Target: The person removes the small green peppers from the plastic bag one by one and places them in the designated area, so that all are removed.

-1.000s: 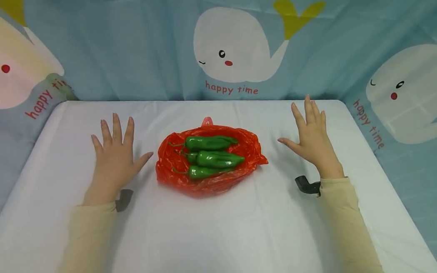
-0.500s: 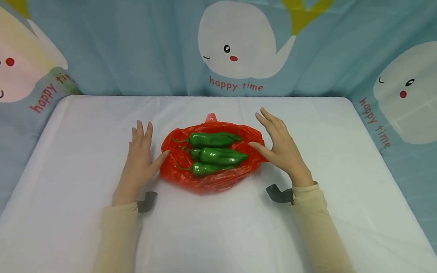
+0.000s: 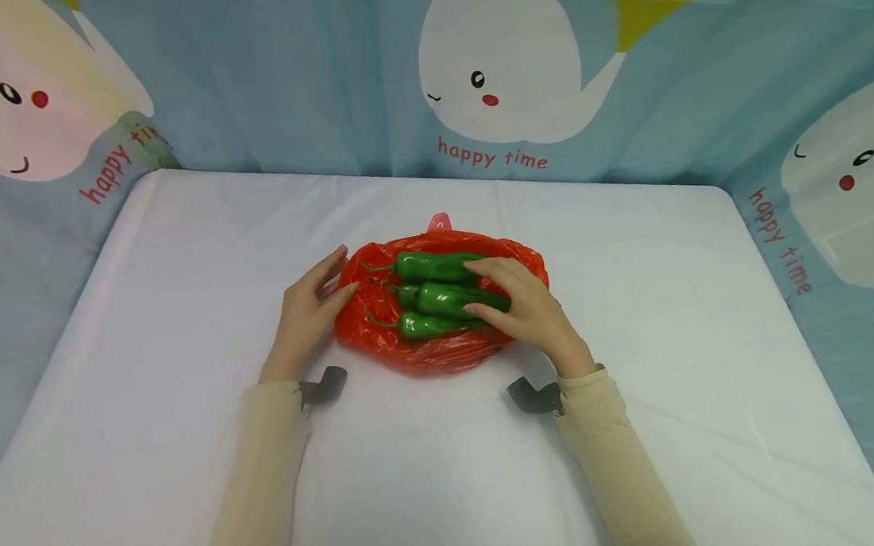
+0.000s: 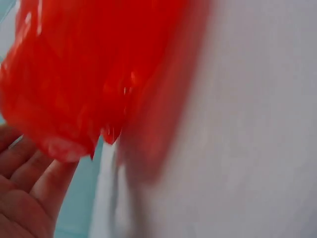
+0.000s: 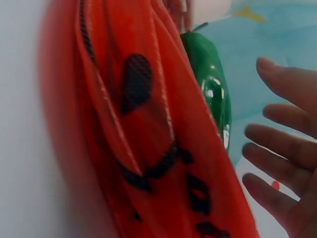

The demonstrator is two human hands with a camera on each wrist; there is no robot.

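Observation:
Three glossy green peppers [image 3: 431, 266] lie side by side in a crumpled red plastic bag [image 3: 412, 354], its mouth spread wide. My left hand [image 3: 305, 319] is at the bag's left rim, thumb toward the peppers' stems; the left wrist view shows its fingers [image 4: 53, 183] beside the red plastic, and whether they touch it is hard to tell. Over the peppers' right ends hovers my right hand [image 3: 533, 309], which hides their tips in the head view. Seen from the right wrist, its fingers [image 5: 277, 144] are spread, apart from the pepper [image 5: 212, 82], and hold nothing.
The bag sits on a white-covered table [image 3: 434, 473]. A blue curtain [image 3: 305, 89] with printed whales hangs behind and along the sides. Each wrist bears a small dark camera mount [image 3: 536, 396]. A bag handle loop [image 3: 440, 222] sticks up at the back.
Both hands have come inward from the table's sides to the bag, the right one ending above the peppers. The head view has shifted slightly. Bag and peppers look unmoved.

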